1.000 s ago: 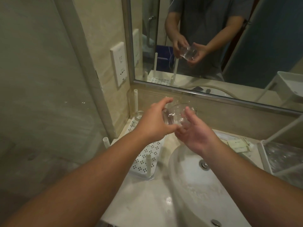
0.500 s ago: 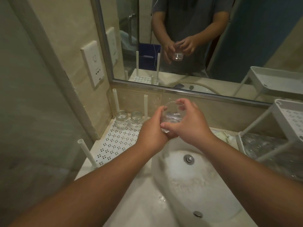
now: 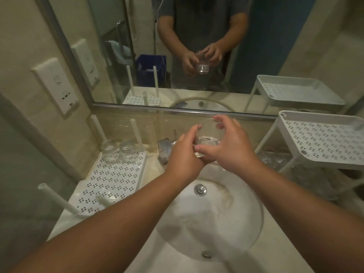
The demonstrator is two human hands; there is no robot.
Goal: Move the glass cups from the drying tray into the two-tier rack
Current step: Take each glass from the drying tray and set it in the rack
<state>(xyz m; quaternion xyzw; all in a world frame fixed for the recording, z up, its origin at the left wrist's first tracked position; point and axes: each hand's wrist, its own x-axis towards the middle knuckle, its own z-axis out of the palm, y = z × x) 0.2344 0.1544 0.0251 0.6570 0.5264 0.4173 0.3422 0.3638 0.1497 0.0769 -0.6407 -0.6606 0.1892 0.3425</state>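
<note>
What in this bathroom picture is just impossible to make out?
- Head view: the lower tier of the white two-tier rack holds a blurred, glassy clutter; the upper tray hides most, so no count.
- The clear glass cup: its lower part is covered by the left hand and right hand.
- The small dark object behind the left hand: half hidden, unidentifiable.

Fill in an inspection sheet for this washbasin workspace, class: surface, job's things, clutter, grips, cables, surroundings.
Surface: pale counter around a round basin.
Job's things: held glass cup above the basin; two cups on the drying tray; two-tier rack, top tier bare.
Clutter: small packet behind the basin.
Grips: left hand and right hand both on the cup.
Cables: nothing seen on the counter.
Surroundings: mirror, wall socket.
</note>
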